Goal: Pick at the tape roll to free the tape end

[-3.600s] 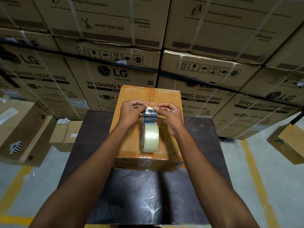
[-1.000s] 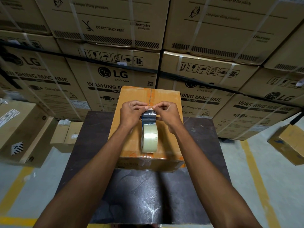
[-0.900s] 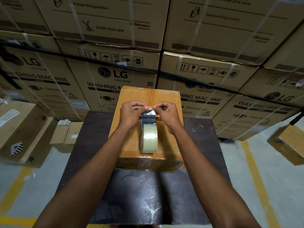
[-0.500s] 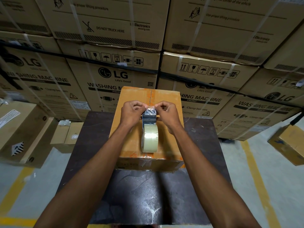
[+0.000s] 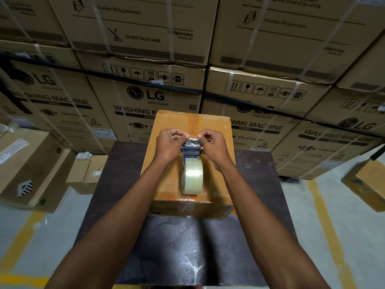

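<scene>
Item: roll of clear tape (image 5: 192, 176), hanging on edge over the top of the orange carton (image 5: 166, 178) on the dark table (image 5: 187, 251) — my left hand (image 5: 168, 143) and right hand (image 5: 215, 146) both curled, each pinching a corner of the pulled-out tape end (image 5: 192, 143). Change since a second ago: almost none; the strip has dipped slightly toward the lid, the roll hanging as it did. Reading: free end stretched flat above the carton's centre seam (image 5: 193, 122) — not yet stuck down, as far as I can judge.
</scene>
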### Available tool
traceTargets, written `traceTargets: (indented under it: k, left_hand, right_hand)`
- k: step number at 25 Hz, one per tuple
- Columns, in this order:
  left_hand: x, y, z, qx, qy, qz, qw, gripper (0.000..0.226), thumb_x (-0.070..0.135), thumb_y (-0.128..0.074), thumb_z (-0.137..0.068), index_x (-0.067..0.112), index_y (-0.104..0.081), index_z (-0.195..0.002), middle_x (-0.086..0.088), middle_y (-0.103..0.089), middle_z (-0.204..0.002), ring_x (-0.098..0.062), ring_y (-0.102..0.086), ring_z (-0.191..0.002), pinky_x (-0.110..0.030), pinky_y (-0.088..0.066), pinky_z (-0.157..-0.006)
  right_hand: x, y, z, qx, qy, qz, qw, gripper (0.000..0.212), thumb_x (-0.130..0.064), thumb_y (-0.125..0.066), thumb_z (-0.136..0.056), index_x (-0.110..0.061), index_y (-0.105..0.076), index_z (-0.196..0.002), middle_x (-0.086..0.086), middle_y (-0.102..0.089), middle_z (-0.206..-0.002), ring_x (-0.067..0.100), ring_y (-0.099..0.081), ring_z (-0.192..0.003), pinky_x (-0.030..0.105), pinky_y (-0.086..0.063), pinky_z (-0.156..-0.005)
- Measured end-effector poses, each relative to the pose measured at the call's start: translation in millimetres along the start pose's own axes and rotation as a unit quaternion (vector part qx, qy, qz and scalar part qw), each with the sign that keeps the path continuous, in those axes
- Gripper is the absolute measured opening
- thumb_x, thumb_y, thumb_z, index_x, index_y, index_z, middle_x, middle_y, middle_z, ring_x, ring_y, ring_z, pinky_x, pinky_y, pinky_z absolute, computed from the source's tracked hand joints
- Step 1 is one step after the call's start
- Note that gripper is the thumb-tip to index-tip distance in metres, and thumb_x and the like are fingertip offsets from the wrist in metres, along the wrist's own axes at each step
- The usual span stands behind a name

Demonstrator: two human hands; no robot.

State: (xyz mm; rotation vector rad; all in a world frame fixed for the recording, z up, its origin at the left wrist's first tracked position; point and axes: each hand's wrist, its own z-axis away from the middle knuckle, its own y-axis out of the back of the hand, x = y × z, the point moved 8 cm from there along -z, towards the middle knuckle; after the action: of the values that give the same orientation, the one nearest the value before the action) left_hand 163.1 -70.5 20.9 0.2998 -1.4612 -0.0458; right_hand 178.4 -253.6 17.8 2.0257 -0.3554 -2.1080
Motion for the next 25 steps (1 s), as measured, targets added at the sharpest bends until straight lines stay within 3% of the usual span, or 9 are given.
traceTargets:
  k: [2, 6, 9, 13, 15, 17, 20, 23, 25]
  left_hand:
    - [0, 0, 0, 0.001, -0.004, -0.003, 1.0, 0.01, 0.02, -0.077, -0.097, 0.021, -0.077, -0.087, -0.008, -0.083, -0.087, -0.023, -0.078, -0.081, -0.041, -0.066, -0.069]
    - [-1, 0, 0, -0.002, -0.004, 0.001, 1.0, 0.01, 0.021, -0.078, -0.096, 0.021, -0.078, -0.086, -0.007, -0.083, -0.083, -0.022, -0.078, -0.078, -0.051, -0.068, -0.075]
    - [-3, 1, 0, -0.003, -0.003, 0.0, 1.0, 0.008, 0.023, -0.078, -0.095, 0.017, -0.079, -0.089, -0.005, -0.083, -0.083, -0.03, -0.081, -0.083, -0.056, -0.068, -0.077]
    - [-2, 0, 0, -0.002, -0.005, -0.007, 1.0, 0.009, 0.021, -0.077, -0.096, 0.021, -0.078, -0.087, -0.004, -0.083, -0.085, -0.028, -0.081, -0.084, -0.055, -0.068, -0.077]
    - [-1, -1, -1, 0.0, -0.007, -0.012, 1.0, 0.009, 0.02, -0.077, -0.096, 0.021, -0.078, -0.087, -0.003, -0.083, -0.085, -0.022, -0.08, -0.08, -0.053, -0.068, -0.078]
    - [-1, 0, 0, 0.005, -0.005, -0.016, 1.0, 0.01, 0.02, -0.076, -0.097, 0.02, -0.079, -0.087, -0.003, -0.083, -0.085, -0.02, -0.079, -0.079, -0.052, -0.068, -0.078]
    - [-1, 0, 1, 0.006, -0.004, -0.016, 1.0, 0.009, 0.02, -0.076, -0.097, 0.02, -0.08, -0.088, -0.003, -0.083, -0.085, -0.023, -0.081, -0.082, -0.053, -0.068, -0.079]
    - [-2, 0, 0, 0.007, -0.004, -0.017, 1.0, 0.009, 0.022, -0.076, -0.096, 0.018, -0.08, -0.09, -0.004, -0.084, -0.087, -0.025, -0.081, -0.084, -0.055, -0.068, -0.08]
    - [-2, 1, 1, 0.005, -0.004, -0.018, 1.0, 0.009, 0.022, -0.075, -0.097, 0.016, -0.081, -0.093, -0.004, -0.083, -0.087, -0.026, -0.081, -0.085, -0.056, -0.067, -0.081]
  right_hand:
    - [0, 1, 1, 0.004, -0.008, -0.003, 1.0, 0.018, -0.031, -0.066, -0.097, -0.027, -0.073, -0.08, 0.001, -0.076, -0.089, 0.033, -0.074, -0.099, 0.063, -0.062, -0.087]
    - [1, 0, 1, 0.007, -0.001, -0.001, 1.0, 0.017, -0.032, -0.069, -0.094, -0.03, -0.073, -0.077, 0.001, -0.077, -0.088, 0.033, -0.075, -0.098, 0.063, -0.063, -0.087]
    - [-1, 0, 2, 0.009, -0.005, 0.0, 1.0, 0.023, -0.038, -0.066, -0.094, -0.029, -0.071, -0.074, 0.005, -0.077, -0.087, 0.035, -0.075, -0.096, 0.065, -0.062, -0.086]
    - [-5, 2, 4, 0.013, 0.0, 0.016, 1.0, 0.021, -0.025, -0.066, -0.101, -0.023, -0.073, -0.082, 0.005, -0.076, -0.09, 0.033, -0.074, -0.098, 0.064, -0.062, -0.088]
    - [-4, 1, 5, 0.012, -0.011, 0.011, 1.0, 0.025, -0.031, -0.062, -0.102, -0.017, -0.072, -0.084, 0.012, -0.077, -0.091, 0.038, -0.073, -0.097, 0.066, -0.061, -0.087]
    - [-4, 2, 6, 0.012, -0.01, 0.013, 1.0, 0.027, -0.039, -0.066, -0.095, -0.018, -0.072, -0.079, 0.011, -0.077, -0.087, 0.038, -0.074, -0.094, 0.065, -0.062, -0.084]
    - [-8, 2, 8, 0.013, 0.003, 0.022, 1.0, 0.019, -0.031, -0.066, -0.094, -0.026, -0.072, -0.077, 0.004, -0.077, -0.086, 0.035, -0.075, -0.094, 0.063, -0.063, -0.085]
    - [-10, 2, 10, 0.02, -0.004, 0.016, 1.0, 0.025, -0.031, -0.06, -0.099, -0.026, -0.071, -0.078, 0.009, -0.078, -0.089, 0.036, -0.075, -0.095, 0.063, -0.063, -0.086]
    - [-11, 3, 11, 0.026, 0.003, 0.03, 0.999, 0.021, -0.03, -0.067, -0.099, -0.024, -0.072, -0.08, 0.009, -0.078, -0.089, 0.033, -0.075, -0.094, 0.06, -0.064, -0.085]
